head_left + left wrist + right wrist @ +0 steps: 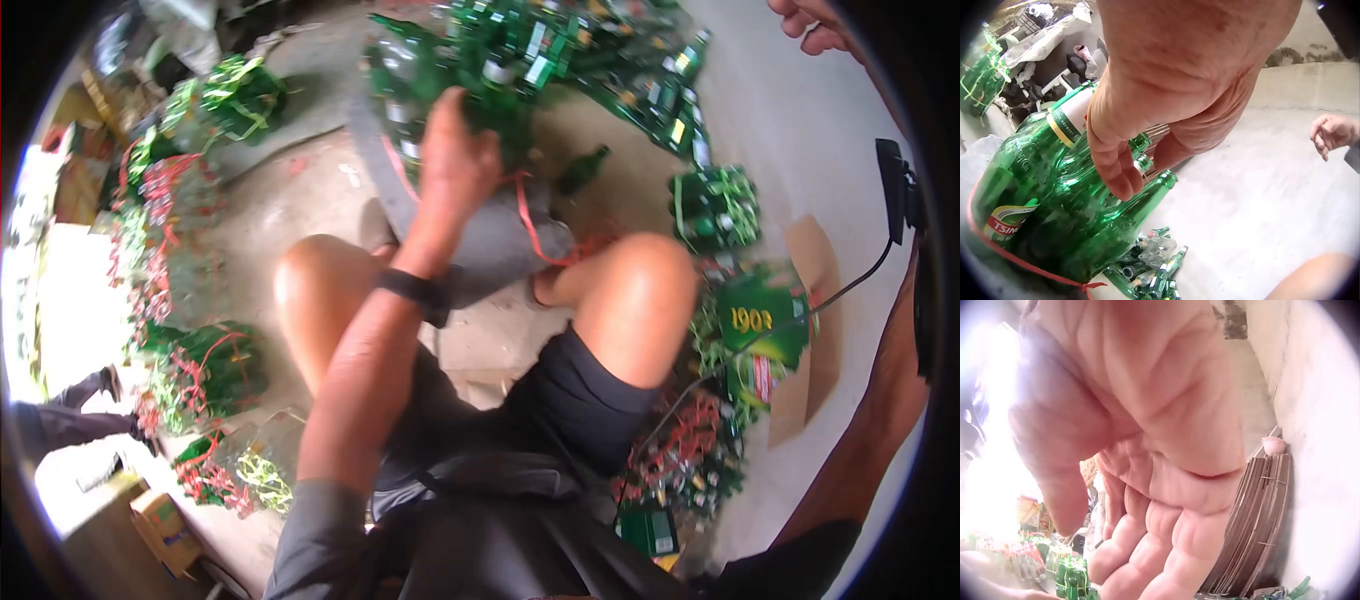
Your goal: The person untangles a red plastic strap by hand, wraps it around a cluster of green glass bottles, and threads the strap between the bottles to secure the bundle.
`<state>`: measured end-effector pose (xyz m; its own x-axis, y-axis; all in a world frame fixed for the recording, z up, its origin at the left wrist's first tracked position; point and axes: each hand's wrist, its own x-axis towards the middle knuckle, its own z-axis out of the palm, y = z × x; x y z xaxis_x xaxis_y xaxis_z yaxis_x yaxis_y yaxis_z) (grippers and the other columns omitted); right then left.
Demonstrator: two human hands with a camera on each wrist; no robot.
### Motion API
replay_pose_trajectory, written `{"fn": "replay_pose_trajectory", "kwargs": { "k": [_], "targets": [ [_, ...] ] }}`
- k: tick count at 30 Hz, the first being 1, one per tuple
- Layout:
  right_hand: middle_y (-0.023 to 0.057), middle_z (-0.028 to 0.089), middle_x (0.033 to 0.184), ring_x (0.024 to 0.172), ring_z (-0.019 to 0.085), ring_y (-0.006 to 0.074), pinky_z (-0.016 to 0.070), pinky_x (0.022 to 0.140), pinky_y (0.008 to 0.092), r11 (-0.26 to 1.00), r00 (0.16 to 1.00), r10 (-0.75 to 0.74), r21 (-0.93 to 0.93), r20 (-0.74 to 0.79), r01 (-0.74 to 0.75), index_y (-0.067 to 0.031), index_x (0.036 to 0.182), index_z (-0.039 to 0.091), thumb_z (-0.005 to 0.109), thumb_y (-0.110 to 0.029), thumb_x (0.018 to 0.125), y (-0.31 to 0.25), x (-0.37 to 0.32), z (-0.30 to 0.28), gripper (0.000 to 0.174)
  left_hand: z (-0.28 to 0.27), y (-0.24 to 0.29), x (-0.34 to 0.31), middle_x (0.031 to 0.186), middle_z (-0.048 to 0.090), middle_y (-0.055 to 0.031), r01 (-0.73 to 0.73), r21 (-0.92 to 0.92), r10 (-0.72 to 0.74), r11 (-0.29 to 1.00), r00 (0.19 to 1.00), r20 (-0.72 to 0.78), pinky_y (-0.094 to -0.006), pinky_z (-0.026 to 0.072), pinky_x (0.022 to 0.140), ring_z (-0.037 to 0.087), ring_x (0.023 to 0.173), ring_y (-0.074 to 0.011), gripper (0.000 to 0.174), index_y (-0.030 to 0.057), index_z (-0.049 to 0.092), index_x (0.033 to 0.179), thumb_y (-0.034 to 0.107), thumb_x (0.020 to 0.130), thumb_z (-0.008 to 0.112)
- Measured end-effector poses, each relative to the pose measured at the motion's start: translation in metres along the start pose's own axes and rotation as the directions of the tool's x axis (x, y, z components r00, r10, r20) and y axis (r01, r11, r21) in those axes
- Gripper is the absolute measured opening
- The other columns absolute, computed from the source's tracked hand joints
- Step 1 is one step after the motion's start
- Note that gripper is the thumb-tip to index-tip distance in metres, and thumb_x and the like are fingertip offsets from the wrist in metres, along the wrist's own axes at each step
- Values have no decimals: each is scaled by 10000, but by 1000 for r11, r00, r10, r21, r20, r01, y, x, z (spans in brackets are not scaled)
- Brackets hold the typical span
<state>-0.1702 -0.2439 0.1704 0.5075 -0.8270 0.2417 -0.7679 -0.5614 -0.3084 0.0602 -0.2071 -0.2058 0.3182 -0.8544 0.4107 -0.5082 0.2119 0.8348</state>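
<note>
A bundle of green glass bottles (1085, 206) stands between the person's knees, a red string (1029, 267) running round its lower part. One bottle carries a red and white label (1007, 223). My left hand (1179, 75) reaches down over the bundle, its fingers and thumb curled round bottle necks (1143, 164); the palm hides part of them. Beneath the bottles in the head view lies a dark grey surface (490, 250). Far off to the right, my right hand (815, 28) is raised with nothing in it, and its fingers (1166, 537) are loosely bent in the right wrist view.
Loose bottles (655, 100) are heaped beyond the bundle, and one bottle (583, 172) lies nearby. Tied bundles (715, 207) line the right side, more bundles (240, 98) the left. A green carton (755, 320) and a cable (850, 285) are at right. Flat brown sheets (1257, 519) lean against the wall.
</note>
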Motion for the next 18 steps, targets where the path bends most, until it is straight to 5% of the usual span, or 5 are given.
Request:
{"fn": "replay_pose_trajectory", "kwargs": {
  "k": [3,4,7,12,18],
  "targets": [
    [87,723,805,684,709,145,604,620,270,951,998,-55,305,16,47,56,1030,707,666,-152,972,-15,38,34,220,4,13,1,1129,644,-263,-205,103,222,973,955,-196,-432,538,904,680,1011,-373,560,-67,468,1381,30,858,640],
    [93,728,825,688,712,149,604,615,268,929,996,-67,367,53,43,37,1034,706,668,-156,971,-18,52,49,207,-1,27,-1,1233,570,-344,-48,-21,45,999,992,-115,-512,486,998,577,1159,-513,582,-70,443,1382,4,832,619],
    [147,749,871,741,736,219,601,652,338,860,966,35,485,257,-160,16,1007,725,683,-183,934,-27,97,100,216,-4,41,0,1214,567,-353,164,-117,-170,979,984,-45,-520,488,979,592,1125,-519,541,-71,440,1368,-2,854,597],
    [-8,669,861,743,626,75,509,586,254,920,888,-261,377,378,110,-27,1108,704,706,-225,911,-2,154,211,280,4,42,0,1176,589,-349,186,-118,-199,976,973,-114,-512,503,902,642,1028,-505,480,-51,454,1357,48,916,616],
    [148,674,962,910,661,294,518,820,413,911,883,-413,84,222,404,-18,1204,660,770,-193,815,10,165,291,440,8,44,2,1156,579,-324,333,-187,-351,924,934,-72,-538,497,883,628,1024,-524,414,-33,479,1322,72,941,604]
  ]
}}
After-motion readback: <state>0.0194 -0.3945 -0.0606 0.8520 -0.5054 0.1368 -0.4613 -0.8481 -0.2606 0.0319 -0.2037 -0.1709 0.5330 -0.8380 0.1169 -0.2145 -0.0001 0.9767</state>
